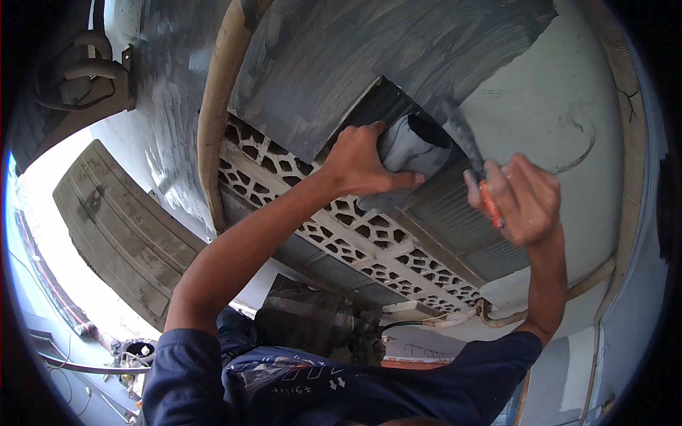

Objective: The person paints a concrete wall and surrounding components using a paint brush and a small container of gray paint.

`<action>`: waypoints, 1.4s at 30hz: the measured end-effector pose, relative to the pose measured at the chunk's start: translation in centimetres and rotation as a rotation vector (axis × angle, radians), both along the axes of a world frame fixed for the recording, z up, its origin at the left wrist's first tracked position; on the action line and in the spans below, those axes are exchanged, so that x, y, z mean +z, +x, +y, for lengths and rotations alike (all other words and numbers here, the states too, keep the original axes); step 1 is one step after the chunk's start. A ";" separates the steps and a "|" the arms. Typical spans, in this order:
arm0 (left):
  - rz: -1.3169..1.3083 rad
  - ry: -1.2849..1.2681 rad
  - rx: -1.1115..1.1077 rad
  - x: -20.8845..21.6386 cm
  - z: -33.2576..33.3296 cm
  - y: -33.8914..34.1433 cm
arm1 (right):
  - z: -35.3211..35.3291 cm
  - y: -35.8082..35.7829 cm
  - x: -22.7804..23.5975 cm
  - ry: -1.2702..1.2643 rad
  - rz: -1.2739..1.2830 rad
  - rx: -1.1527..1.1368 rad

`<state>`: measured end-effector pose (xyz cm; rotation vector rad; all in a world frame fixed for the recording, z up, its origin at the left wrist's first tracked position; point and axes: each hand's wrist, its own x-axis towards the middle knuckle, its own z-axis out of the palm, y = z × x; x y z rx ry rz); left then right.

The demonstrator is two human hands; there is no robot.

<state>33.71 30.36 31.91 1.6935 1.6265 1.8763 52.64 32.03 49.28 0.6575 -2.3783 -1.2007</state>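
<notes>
My left hand (361, 165) is wrapped round a grey-smeared container (410, 157) with a dark open mouth, thumb across its near side. My right hand (527, 202) grips a paintbrush (490, 202) by its orange handle, and grey paint marks those fingers. The brush's grey-coated head points up and left, close to the wall near the container's mouth; whether it touches cannot be made out. Behind both hands is a wall with streaky dark grey paint (327, 57) on the left and upper part. A pale surface (561, 92) lies to the right.
Below the painted area runs a pierced lattice block band (376, 238), beside louvred panels (455, 220). A thick wrapped pipe (213, 113) passes on the left, near a large ribbed beige panel (124, 234). Another pipe (629, 142) follows the right side. A metal bracket (106, 106) juts at upper left.
</notes>
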 end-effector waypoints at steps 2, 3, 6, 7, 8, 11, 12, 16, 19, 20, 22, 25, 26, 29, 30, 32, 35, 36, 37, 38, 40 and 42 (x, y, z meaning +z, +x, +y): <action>-0.005 -0.024 -0.020 0.0 0.1 -0.1 | 0.1 -0.2 1.5 0.012 0.025 -0.016; -0.011 -0.047 -0.040 0.0 0.1 -0.1 | 0.3 -0.3 2.4 0.016 0.051 0.003; -0.019 -0.029 -0.034 0.1 0.2 -0.1 | 1.6 -0.6 6.0 0.089 0.145 0.076; -0.017 -0.030 -0.035 0.2 0.2 -0.1 | 2.4 -0.7 7.3 0.168 0.223 0.147; -0.021 -0.040 -0.035 0.2 0.1 0.0 | 3.0 -0.7 8.7 0.283 0.307 0.184; -0.007 -0.045 -0.024 0.3 0.0 0.0 | 4.5 -0.2 12.6 0.751 0.424 0.085; 0.000 -0.040 -0.005 0.3 -0.1 0.0 | 4.8 -0.2 13.6 0.816 0.427 0.082; 0.001 -0.060 -0.018 0.5 -0.5 -0.3 | 4.1 -0.8 14.8 0.651 0.511 0.086; 0.004 -0.038 -0.029 0.6 -0.8 -0.4 | 3.0 -1.5 12.2 0.606 0.568 0.084; 0.007 -0.074 -0.013 0.6 -0.9 -0.4 | 2.7 -1.6 11.0 0.546 0.610 0.084; 0.013 -0.100 0.006 0.6 -1.1 -0.6 | 2.8 -1.4 8.5 0.050 0.595 0.011; 0.031 -0.082 0.037 0.5 -1.2 -0.8 | 3.6 -0.4 8.1 -0.542 0.619 -0.081; 0.006 -0.066 -0.004 0.5 -1.2 -0.8 | 3.9 0.1 8.8 -0.666 0.676 -0.130; -0.002 -0.064 -0.034 0.5 -1.1 -0.7 | 4.1 1.3 12.0 -0.544 0.925 -0.205; 0.007 -0.084 -0.021 0.6 -1.2 -0.7 | 3.9 1.6 13.0 -0.348 0.844 -0.005; -0.002 -0.080 -0.035 0.7 -1.4 -0.7 | 3.5 1.8 14.3 0.223 0.787 -0.048; -0.022 -0.096 -0.049 1.0 -1.7 -0.6 | 3.0 1.7 12.1 0.550 0.532 -0.061; -0.032 -0.111 -0.050 1.0 -1.9 -0.6 | 3.0 1.4 10.4 0.330 0.356 0.010; -0.035 -0.112 -0.051 1.0 -2.1 -0.7 | 3.1 1.4 8.2 0.346 0.311 -0.029; -0.024 -0.122 -0.043 0.9 -2.2 -0.7 | 2.7 1.9 6.2 0.408 0.226 -0.008; -0.016 -0.135 -0.033 0.9 -2.4 -0.9 | 1.9 2.9 2.2 0.267 0.084 -0.124; 0.016 -0.144 -0.013 1.0 -2.3 -0.8 | 1.6 3.2 -0.1 0.176 0.069 -0.102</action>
